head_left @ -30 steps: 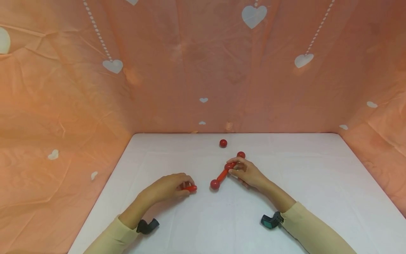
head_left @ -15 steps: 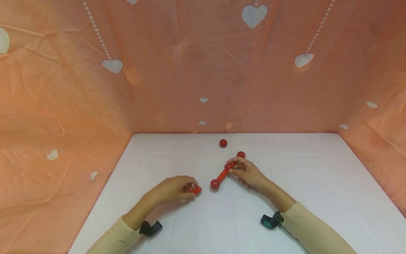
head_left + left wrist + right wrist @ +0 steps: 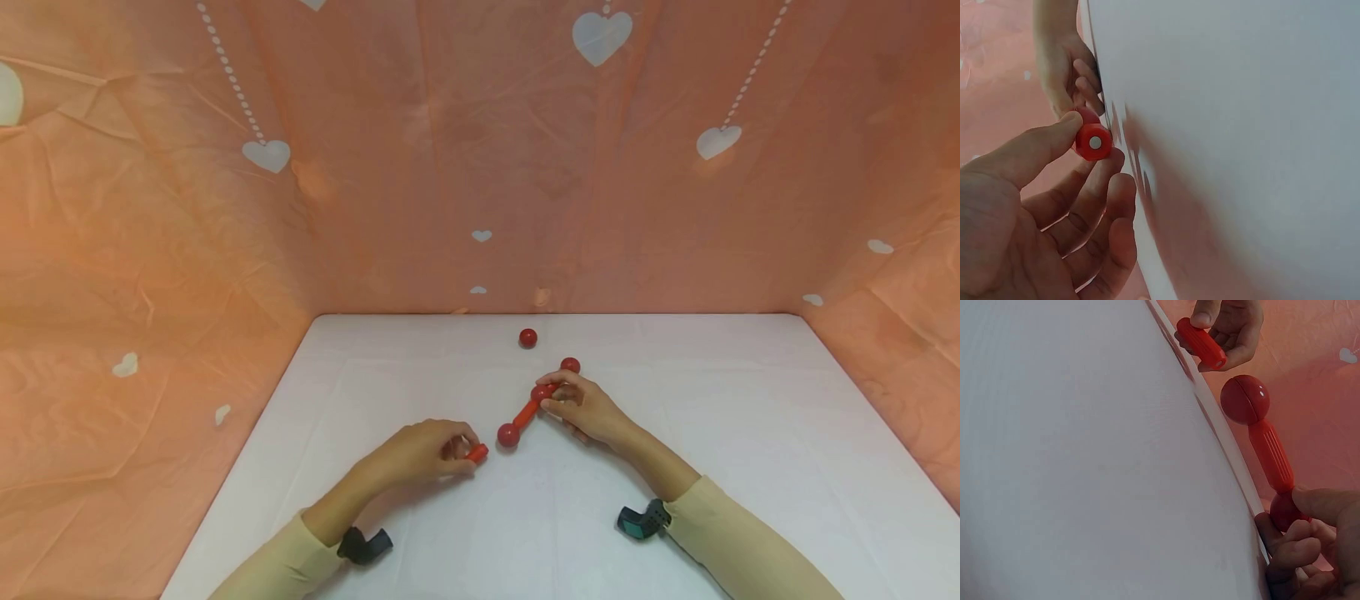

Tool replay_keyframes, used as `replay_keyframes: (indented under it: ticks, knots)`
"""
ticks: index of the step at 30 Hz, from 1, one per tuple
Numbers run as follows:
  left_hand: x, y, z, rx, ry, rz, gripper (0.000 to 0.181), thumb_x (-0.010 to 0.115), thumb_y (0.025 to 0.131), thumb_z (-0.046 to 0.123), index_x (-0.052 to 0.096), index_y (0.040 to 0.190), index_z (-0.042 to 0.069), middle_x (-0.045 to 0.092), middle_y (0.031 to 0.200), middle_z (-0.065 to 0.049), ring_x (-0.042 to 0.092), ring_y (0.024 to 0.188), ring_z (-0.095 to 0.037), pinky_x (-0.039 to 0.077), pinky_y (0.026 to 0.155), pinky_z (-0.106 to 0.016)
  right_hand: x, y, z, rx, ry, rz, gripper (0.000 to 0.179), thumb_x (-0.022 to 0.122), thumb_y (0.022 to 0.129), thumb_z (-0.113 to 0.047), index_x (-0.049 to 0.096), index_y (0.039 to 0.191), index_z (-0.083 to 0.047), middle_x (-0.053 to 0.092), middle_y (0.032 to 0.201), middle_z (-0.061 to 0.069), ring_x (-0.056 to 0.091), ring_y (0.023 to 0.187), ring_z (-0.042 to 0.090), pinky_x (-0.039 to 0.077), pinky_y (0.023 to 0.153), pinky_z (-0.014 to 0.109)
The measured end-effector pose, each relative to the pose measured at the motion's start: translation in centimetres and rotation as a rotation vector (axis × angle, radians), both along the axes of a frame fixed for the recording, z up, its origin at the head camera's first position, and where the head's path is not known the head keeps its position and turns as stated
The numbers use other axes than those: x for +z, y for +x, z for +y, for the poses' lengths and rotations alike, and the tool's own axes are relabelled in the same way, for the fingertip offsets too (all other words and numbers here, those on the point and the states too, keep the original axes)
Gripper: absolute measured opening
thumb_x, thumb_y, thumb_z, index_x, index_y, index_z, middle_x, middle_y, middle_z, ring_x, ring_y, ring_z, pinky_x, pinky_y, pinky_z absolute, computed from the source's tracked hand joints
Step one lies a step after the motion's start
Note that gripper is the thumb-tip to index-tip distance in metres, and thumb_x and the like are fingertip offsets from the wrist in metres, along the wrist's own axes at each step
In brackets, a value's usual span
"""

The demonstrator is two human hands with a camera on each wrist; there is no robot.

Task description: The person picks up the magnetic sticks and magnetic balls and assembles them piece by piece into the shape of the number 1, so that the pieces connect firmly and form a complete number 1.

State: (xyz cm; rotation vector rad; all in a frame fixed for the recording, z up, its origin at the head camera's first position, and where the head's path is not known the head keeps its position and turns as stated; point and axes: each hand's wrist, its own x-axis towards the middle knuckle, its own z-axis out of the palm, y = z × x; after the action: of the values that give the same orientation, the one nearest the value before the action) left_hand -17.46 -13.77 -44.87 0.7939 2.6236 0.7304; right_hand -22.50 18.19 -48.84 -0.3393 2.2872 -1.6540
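My left hand (image 3: 427, 452) pinches a short red magnetic rod (image 3: 477, 453) between thumb and fingers. In the left wrist view the rod's end (image 3: 1094, 149) faces the camera, with a pale metal dot at its centre. To its right lies a chain of red balls and rods, slanting away across the table. Its near ball (image 3: 508, 435) joins a ribbed rod (image 3: 1270, 456), which meets the middle ball (image 3: 1286, 511). My right hand (image 3: 594, 410) pinches the chain at that middle ball, partly hiding the second rod. The far ball (image 3: 570, 365) shows beyond my fingers. A small gap separates the held rod from the near ball.
A loose red ball (image 3: 528, 338) rests near the back of the white table (image 3: 675, 375). Orange sheeting (image 3: 480, 167) with pale hearts rises behind the table and along both sides. Each wrist carries a dark camera mount (image 3: 366, 546).
My left hand has moved right and slightly nearer, bringing the rod closer to the chain's near ball. The rod's tip has turned a little upward-right in view. My right hand and the chain stay put.
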Motion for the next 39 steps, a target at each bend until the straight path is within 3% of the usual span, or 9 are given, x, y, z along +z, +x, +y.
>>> replay_keyframes:
  ticks: [39]
  knots:
    - [-0.6, 0.2, 2.3, 0.04, 0.044, -0.068, 0.03, 0.085, 0.094, 0.033, 0.075, 0.118, 0.018, 0.064, 0.081, 0.015, 0.058, 0.076, -0.007, 0.048, 0.069, -0.027, -0.3, -0.2, 0.3, 0.012, -0.001, 0.002, 0.038, 0.075, 0.103, -0.025, 0.065, 0.139, -0.018, 0.066, 0.112, 0.013, 0.047, 0.053, 0.017, 0.038, 0.043, 0.023]
